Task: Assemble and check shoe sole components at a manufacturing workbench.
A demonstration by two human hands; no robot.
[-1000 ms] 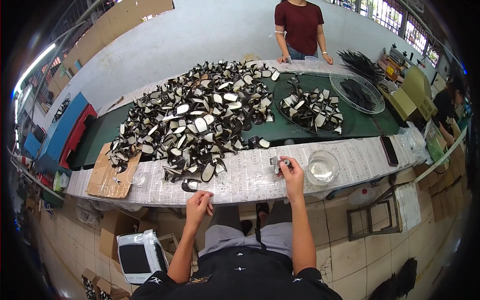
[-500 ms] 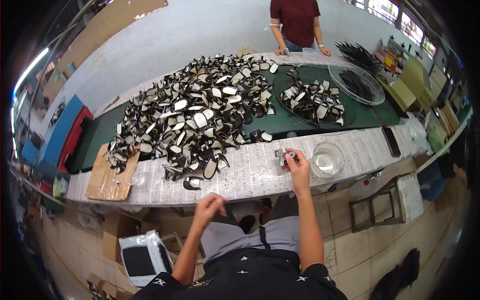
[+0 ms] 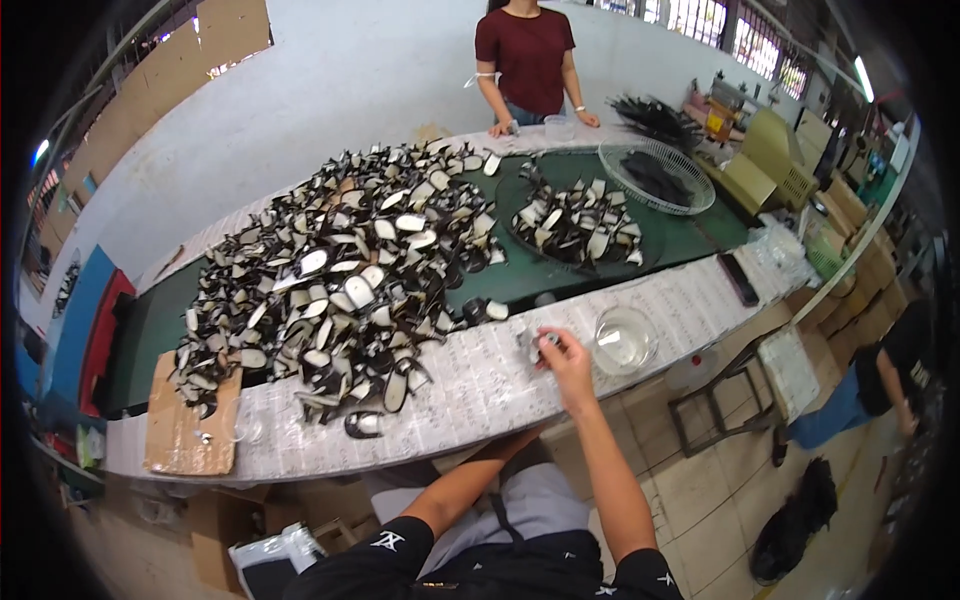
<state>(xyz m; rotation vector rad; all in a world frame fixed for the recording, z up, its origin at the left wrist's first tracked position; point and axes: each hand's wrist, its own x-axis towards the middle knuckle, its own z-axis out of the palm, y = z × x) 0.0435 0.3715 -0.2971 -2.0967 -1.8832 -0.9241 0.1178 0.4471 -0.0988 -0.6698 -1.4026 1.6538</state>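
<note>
My right hand (image 3: 566, 366) is over the near edge strip of the table, its fingers closed round a small grey object (image 3: 528, 345) whose kind I cannot make out. Just right of that hand stands a clear round bowl (image 3: 626, 341). My left forearm (image 3: 465, 495) crosses in front of my body toward the table's near edge, and the left hand's fingers are hidden there. A large heap of black pieces with pale, rounded pads (image 3: 345, 265) covers the table's left and middle. One such piece (image 3: 363, 425) lies apart near the front edge.
A smaller pile of the pieces (image 3: 580, 225) sits on a dark round tray. Beyond are a clear basket (image 3: 690, 207) with black strips and a person in a dark red shirt (image 3: 524, 60). Cardboard (image 3: 190, 425) lies left, a dark flat case (image 3: 738, 279) right. A stool (image 3: 790, 370) stands beside the table.
My left hand has moved right and down, out of clear sight at the table edge. My right hand still holds the small grey object. The whole view has turned, and another person appears at right.
</note>
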